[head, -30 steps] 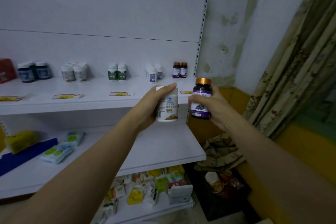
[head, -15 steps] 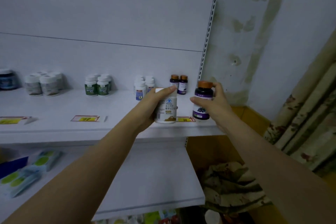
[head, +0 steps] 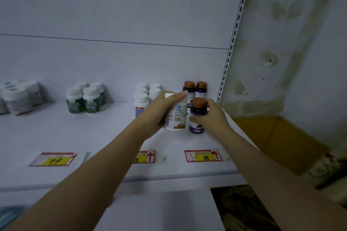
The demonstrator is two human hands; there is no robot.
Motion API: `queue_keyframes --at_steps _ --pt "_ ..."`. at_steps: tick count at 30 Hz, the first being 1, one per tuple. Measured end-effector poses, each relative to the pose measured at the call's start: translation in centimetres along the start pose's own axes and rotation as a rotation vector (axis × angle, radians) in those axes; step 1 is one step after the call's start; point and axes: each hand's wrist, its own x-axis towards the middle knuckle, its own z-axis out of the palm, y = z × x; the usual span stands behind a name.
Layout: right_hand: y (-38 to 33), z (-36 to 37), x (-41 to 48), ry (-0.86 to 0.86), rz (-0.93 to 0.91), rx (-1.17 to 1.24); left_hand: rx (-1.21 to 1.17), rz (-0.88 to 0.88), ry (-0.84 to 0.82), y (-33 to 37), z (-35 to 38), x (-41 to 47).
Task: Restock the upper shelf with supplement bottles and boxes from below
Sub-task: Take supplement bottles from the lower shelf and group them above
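Head view, both arms reach over the upper shelf (head: 112, 133).

Left hand (head: 157, 113): grips a white bottle (head: 176, 118), upright, label toward the camera. The bottle sits in the crook of the hand. The thumb lies along its upper edge by the cap and the palm is against its left side. The other fingers wrap behind it and are hidden. Closed firmly on the bottle.

Right hand (head: 213, 118): grips a purple bottle (head: 197, 112) with a brown cap, upright. The thumb crosses the front of the label and the fingers curl round the right side up to the cap. Clamped on the bottle, no gap visible.

Position: the two held bottles are just beside each other, above the right end of the shelf. Cannot tell whether either base touches the shelf surface.

Behind them against the back panel:
- two matching brown-capped purple bottles (head: 195, 89), directly behind the held one
- a cluster of white bottles (head: 143, 95), partly covered by the left hand
- green-labelled bottles (head: 84, 99) further left
- grey-labelled bottles (head: 18, 97) at the far left

Price tags (head: 203, 155) lie along the shelf's front edge. A slotted upright (head: 234, 37) bounds the shelf on the right.
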Motion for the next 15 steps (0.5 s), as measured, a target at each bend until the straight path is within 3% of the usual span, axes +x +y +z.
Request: queue_keyframes --at_steps 15 --pt "2.4 3.9 9.8 0.061 -0.012 -0.212 0.072 -0.027 -0.013 -1.3 -3.5 8.0"
